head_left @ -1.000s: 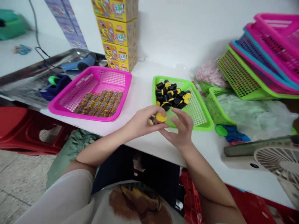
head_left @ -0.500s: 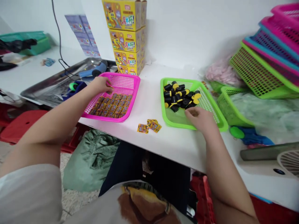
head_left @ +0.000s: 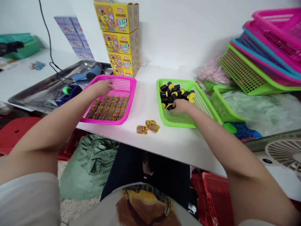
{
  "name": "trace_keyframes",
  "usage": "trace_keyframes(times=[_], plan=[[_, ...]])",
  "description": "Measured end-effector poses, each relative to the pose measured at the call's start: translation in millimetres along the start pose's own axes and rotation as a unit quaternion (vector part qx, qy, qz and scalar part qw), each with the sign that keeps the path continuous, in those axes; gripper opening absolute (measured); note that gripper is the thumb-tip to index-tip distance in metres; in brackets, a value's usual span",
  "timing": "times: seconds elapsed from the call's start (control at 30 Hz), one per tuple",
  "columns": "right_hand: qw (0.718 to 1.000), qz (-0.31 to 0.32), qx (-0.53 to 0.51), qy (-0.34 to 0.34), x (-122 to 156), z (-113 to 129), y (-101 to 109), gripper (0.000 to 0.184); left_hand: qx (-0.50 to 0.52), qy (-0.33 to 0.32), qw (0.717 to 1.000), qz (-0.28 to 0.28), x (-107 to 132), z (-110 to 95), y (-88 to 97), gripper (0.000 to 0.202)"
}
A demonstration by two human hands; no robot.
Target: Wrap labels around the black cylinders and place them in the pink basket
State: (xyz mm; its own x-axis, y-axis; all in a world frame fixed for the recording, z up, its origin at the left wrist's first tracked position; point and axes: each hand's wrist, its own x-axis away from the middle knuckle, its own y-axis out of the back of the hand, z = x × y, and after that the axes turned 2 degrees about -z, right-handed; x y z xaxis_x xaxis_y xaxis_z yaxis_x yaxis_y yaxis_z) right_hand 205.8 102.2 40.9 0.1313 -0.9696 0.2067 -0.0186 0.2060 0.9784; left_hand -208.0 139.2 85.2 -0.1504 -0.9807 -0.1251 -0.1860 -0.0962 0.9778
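My left hand (head_left: 103, 88) hovers over the back part of the pink basket (head_left: 132, 103), its fingers loosely bent and no item visible in them. Below it, rows of small wrapped tubs with orange-brown labels (head_left: 110, 110) fill the front of that basket. Inside the green basket (head_left: 164, 121), my right hand (head_left: 180, 106) has its fingertips closed around a small black tub (head_left: 171, 107) at the front of the pile. The other black tubs with yellow lids (head_left: 176, 90) lie jumbled behind it. Several orange-yellow labels (head_left: 151, 125) lie on the table between the baskets.
Yellow printed boxes (head_left: 119, 44) stand stacked at the back. A metal tray (head_left: 77, 67) to the left holds a blue heat gun (head_left: 88, 73) and a tape dispenser (head_left: 70, 94). Nested baskets (head_left: 256, 62), a plastic bag (head_left: 263, 102) and a white fan (head_left: 285, 153) crowd the right.
My right hand has moved left and farther into the green basket, reaching a black tub. My left hand has risen slightly from the tubs. The view has shifted a little.
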Motion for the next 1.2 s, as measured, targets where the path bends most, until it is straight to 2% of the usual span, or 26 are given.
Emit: trace_keyframes(times=[0.1,0.17,0.27,0.37,0.43,0.5,0.57,0.63,0.73,0.8,0.9,1.07,1.13,1.2], plan=[[0.999,0.036,0.013,0.014,-5.8,3.2,-6.5,0.029,0.003,-0.041,0.999,-0.018,52.8,-62.4,18.1,0.044],[0.998,0.055,0.015,0.025,-3.9,1.8,-5.0,0.023,0.023,-0.09,0.996,0.004,96.5,-107.8,15.8,0.041],[0.996,0.077,0.013,0.047,8.6,-4.7,4.8,0.017,0.023,-0.136,0.988,0.068,143.5,-161.8,-13.0,0.032],[0.991,0.073,-0.092,0.07,34.3,-14.7,12.1,0.022,0.012,-0.093,0.99,0.106,152.3,-187.4,-52.5,0.04],[0.965,0.013,-0.251,0.075,55.7,-21.3,10.2,0.028,0.015,-0.054,0.991,0.122,145.0,-191.2,-71.3,0.048],[0.908,-0.083,-0.405,0.067,75.5,-26.6,3.2,0.038,0.024,-0.041,0.989,0.141,136.7,-189.7,-81.3,0.05],[0.854,-0.165,-0.49,0.067,90.0,-29.9,-6.4,0.045,0.031,-0.045,0.986,0.155,131.4,-186.1,-85.1,0.049],[0.826,-0.208,-0.517,0.084,98.0,-31.8,-15.9,0.048,0.035,-0.042,0.987,0.15,129.1,-181.8,-85.7,0.054],[0.831,-0.225,-0.496,0.112,101.0,-33.1,-26.7,0.048,0.042,-0.028,0.99,0.134,127.4,-174.7,-84.6,0.056],[0.844,-0.23,-0.469,0.123,100.1,-33.8,-31.7,0.047,0.058,-0.02,0.991,0.122,126.7,-169.8,-83.4,0.049],[0.841,-0.248,-0.461,0.14,96.3,-35.6,-38.5,0.052,0.07,-0.012,0.993,0.096,127.7,-165.4,-81.4,0.038],[0.831,-0.303,-0.438,0.16,88.4,-40.7,-48.4,0.068,-0.013,-0.03,0.995,0.091,132.7,-169.0,-77.5,0.039],[0.832,-0.329,-0.413,0.169,87.7,-41.7,-50.4,0.068,-0.045,-0.043,0.994,0.087,134.5,-169.6,-74.9,0.042],[0.838,-0.344,-0.388,0.169,88.8,-41.0,-51.1,0.063,-0.032,-0.058,0.995,0.076,136.0,-167.5,-70.1,0.042]])
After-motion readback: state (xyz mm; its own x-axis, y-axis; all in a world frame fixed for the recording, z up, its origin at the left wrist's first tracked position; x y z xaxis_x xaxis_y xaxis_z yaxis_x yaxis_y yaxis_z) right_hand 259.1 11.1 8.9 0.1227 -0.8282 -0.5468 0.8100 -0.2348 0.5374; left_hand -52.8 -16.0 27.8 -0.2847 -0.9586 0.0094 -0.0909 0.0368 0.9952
